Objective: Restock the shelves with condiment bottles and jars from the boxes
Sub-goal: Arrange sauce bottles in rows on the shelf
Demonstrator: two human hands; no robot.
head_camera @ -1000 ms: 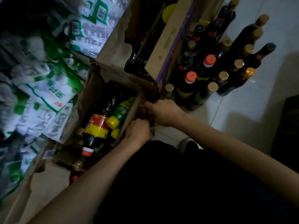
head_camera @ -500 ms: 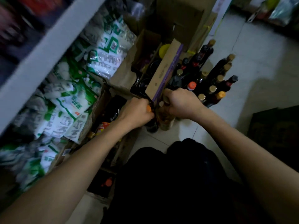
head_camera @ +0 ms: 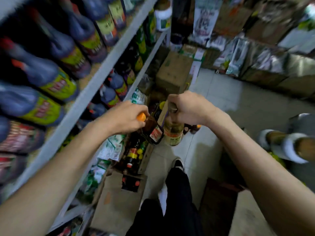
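Orange-capped dark bottle (head_camera: 152,131): held by the left hand (head_camera: 126,116), fingers curled round the neck just below the cap; body tilted, base swung to the right; red-and-white label low on the side

Pale amber bottle (head_camera: 173,132): held by the right hand (head_camera: 187,108), fingers wrapped round the neck and top, cap mostly hidden; hangs near upright just beside the dark bottle; whether the two touch cannot be told

Position of both: in the air at the shelf front, above the open cardboard box (head_camera: 144,160) on the floor, which holds more bottles lying with red, yellow and green labels

Grey shelves (head_camera: 95,86), left: rows of large dark bottles with yellow-green labels (head_camera: 54,86), blurred

Second cardboard box (head_camera: 117,200), nearer, its top partly open

Closed carton (head_camera: 172,70), further along the aisle

Pale tiled floor (head_camera: 230,99); black trouser leg and shoe (head_camera: 178,164) below the hands
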